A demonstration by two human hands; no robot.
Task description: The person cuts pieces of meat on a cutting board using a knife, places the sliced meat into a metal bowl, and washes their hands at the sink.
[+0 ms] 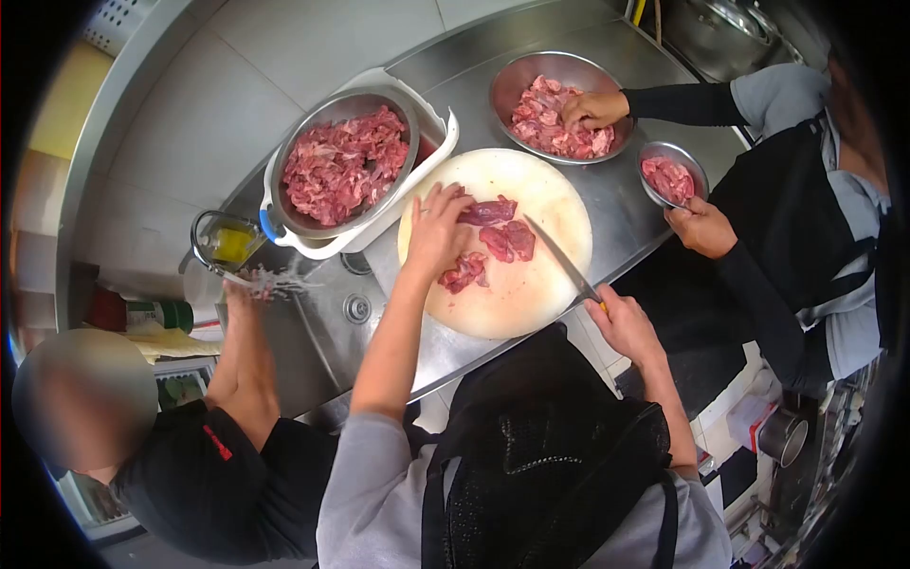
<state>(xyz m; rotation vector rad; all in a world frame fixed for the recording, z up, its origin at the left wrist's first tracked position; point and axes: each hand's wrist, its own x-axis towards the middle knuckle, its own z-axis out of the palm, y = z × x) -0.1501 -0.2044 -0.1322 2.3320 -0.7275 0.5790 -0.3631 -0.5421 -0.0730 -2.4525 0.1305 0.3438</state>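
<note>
A round white cutting board lies in front of me with several pieces of raw red meat on it. My left hand is on the board's left side, its fingers curled over the end of a long piece of meat and partly hiding it. Closed around the yellowish handle of a knife, my right hand is at the board's right edge. The blade slants across the board, its tip close to another meat piece. A third piece lies below my left hand.
Left of the board, a metal bowl of cut meat sits in a white tub. On the right, a co-worker reaches into a steel bowl of meat and holds a small bowl. Another person's hands are under splashing water at the sink.
</note>
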